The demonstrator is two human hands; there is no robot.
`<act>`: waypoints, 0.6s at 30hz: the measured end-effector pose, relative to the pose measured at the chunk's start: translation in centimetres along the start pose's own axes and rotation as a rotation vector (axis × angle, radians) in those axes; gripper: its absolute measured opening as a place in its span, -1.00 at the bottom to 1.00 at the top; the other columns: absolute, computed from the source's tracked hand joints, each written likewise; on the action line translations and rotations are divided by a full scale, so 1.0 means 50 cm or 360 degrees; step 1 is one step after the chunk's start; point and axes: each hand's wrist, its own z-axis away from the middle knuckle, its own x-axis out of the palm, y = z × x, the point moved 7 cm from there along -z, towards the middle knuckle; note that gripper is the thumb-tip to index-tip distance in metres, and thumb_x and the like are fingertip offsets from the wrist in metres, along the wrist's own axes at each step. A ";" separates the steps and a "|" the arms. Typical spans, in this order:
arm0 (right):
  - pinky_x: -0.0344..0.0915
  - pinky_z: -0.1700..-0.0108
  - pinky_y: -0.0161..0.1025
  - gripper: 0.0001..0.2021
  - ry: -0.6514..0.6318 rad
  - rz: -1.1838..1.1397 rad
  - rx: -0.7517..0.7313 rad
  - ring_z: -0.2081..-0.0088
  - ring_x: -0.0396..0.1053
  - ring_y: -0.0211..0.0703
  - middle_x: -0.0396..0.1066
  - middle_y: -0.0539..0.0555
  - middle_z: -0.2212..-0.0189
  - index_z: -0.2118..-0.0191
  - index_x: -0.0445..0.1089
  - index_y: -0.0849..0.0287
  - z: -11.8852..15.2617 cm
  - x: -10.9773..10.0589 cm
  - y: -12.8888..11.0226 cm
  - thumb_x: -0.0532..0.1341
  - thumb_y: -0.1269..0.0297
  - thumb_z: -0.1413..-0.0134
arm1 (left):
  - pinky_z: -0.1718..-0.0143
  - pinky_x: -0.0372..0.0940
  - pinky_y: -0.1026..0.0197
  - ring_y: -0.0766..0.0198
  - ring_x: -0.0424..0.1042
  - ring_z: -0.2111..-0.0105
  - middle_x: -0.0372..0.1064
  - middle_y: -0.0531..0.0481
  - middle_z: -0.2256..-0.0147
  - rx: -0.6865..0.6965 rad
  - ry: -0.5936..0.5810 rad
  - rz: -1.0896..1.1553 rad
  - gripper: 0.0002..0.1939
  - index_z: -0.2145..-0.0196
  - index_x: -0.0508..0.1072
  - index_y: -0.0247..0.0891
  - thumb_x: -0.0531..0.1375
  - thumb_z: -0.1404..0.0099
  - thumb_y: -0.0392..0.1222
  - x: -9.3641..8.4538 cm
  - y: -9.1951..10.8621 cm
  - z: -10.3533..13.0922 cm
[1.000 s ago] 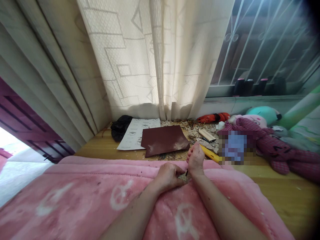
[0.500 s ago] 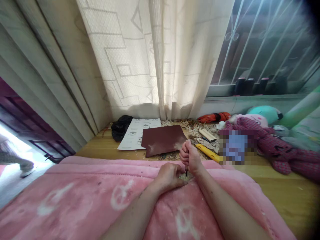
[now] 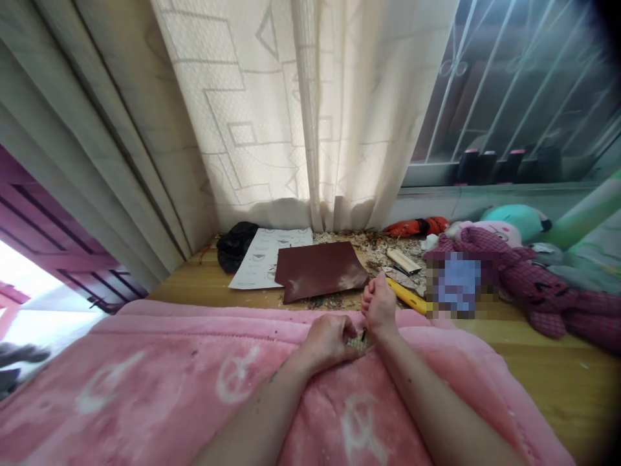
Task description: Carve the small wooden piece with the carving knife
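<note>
Lower centre, left hand [image 3: 330, 340] pinches the piece [image 3: 358, 343]; right hand [image 3: 381, 307], nearer its right end, grips a near-upright tool [image 3: 363, 334]

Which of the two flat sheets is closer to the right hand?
The brown sheet, its right corner beside the right hand. It is plain and dark and overlaps the white printed sheet, which lies farther left.

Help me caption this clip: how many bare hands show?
2. The left hand holds a pale patterned piece over the pink blanket; the right hand, alongside, is a fist around a mostly hidden dark tool. No other hand shows.
</note>
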 end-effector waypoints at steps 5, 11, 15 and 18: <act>-0.25 0.77 -0.46 -0.55 -0.0099 0.0064 -0.0095 0.78 -0.20 -0.45 -0.09 -0.19 0.80 0.60 0.01 0.14 0.017 0.015 -0.008 0.07 -0.14 0.05 | 0.51 0.04 0.35 0.33 0.30 0.48 0.40 0.08 0.45 0.0005 0.0010 0.0004 -0.72 0.43 0.43 -0.24 0.22 0.09 -0.02 0.002 -0.003 0.000; -0.35 0.75 -0.45 -0.54 -0.0738 0.0009 0.0113 0.77 -0.27 -0.47 -0.14 -0.19 0.80 0.64 0.01 0.15 0.047 0.080 0.003 0.14 -0.13 0.12 | 0.55 -0.03 0.33 0.36 0.25 0.53 0.36 0.09 0.49 0.0009 -0.0030 -0.0003 -0.69 0.42 0.42 -0.25 0.19 0.03 0.06 0.001 -0.001 0.002; -0.36 0.74 -0.45 -0.54 -0.1046 0.0074 0.0235 0.76 -0.25 -0.48 -0.12 -0.18 0.80 0.65 0.04 0.17 0.065 0.107 0.010 0.17 -0.12 0.14 | 0.58 -0.11 0.30 0.38 0.17 0.57 0.31 0.08 0.54 0.0072 -0.0069 -0.0112 -0.69 0.51 0.40 -0.29 0.16 -0.02 0.06 0.001 0.006 0.001; -0.37 0.74 -0.46 -0.53 -0.1080 0.0068 0.0304 0.76 -0.28 -0.49 -0.13 -0.19 0.81 0.65 0.04 0.16 0.066 0.112 0.013 0.17 -0.14 0.17 | 0.58 -0.13 0.30 0.38 0.17 0.58 0.31 0.07 0.55 0.0058 -0.0083 -0.0122 -0.68 0.51 0.41 -0.29 0.16 -0.02 0.06 0.001 0.007 0.001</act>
